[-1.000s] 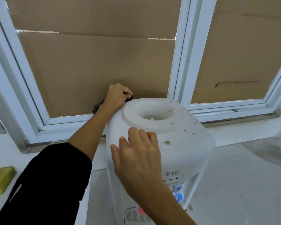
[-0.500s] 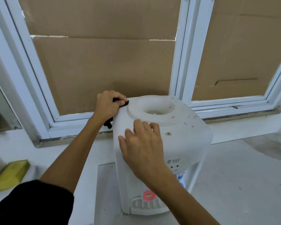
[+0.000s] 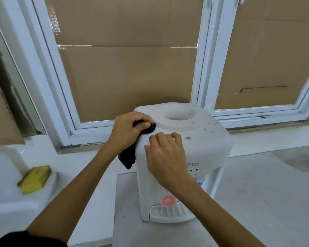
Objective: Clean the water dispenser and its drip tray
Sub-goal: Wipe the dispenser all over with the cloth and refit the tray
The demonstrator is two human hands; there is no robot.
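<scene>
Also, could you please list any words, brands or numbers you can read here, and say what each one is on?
"TD", after a small round logo mark: on the front of the white water dispenser, printed at.
Small print by the indicator lights below it: too small to read.
Yellow sponge: no legible text.
Cardboard behind the windows: no print visible.

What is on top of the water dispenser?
The left hand presses a black cloth there; the right hand rests flat. The water dispenser has dirty spots. Inside its round opening is hidden.
</scene>
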